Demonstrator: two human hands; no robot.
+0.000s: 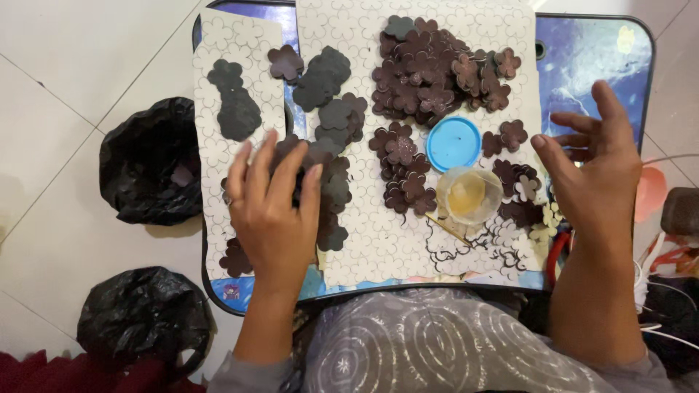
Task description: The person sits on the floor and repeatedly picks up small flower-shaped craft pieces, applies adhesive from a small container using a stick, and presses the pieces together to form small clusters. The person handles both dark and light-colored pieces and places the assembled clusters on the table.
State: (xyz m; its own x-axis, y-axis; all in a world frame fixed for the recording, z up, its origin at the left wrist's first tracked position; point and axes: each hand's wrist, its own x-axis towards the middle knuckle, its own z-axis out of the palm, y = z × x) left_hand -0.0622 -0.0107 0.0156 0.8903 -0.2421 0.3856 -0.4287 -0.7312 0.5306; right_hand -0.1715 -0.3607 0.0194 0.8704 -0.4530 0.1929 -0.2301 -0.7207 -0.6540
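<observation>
Flower cutouts [331, 116] in dark brown and grey, strewn across white sheets [349, 240] punched with flower-shaped holes. Heaped thickest at the far middle [429, 69], looser toward the near left. Laid over a small blue tray table [590, 58] with a dark rounded rim, picture-printed top showing at the far right and near left corners. Set on a floor of pale square tiles [65, 58] with thin dark joints.

Left hand [273, 211] pressed flat on a cluster of grey cutouts at the sheet's near left, fingers [258, 164] spread and straight, nothing pinched. Right hand [593, 167] raised just off the table's right edge, fingers [575, 120] loosely parted and slightly curled, holding nothing.

Round blue lid [453, 143] near the middle, touching a clear cup of yellowish paste [469, 193] just nearer. Small pale cutouts [528, 222] beside the cup, near the right wrist.

Two crumpled black plastic bags on the tiles to the left, one beside the table [149, 164], one nearer [142, 316]. Grey patterned cloth [429, 342] over the lap below the table's near edge. White cords [666, 291] and red odds at far right, unclear what.
</observation>
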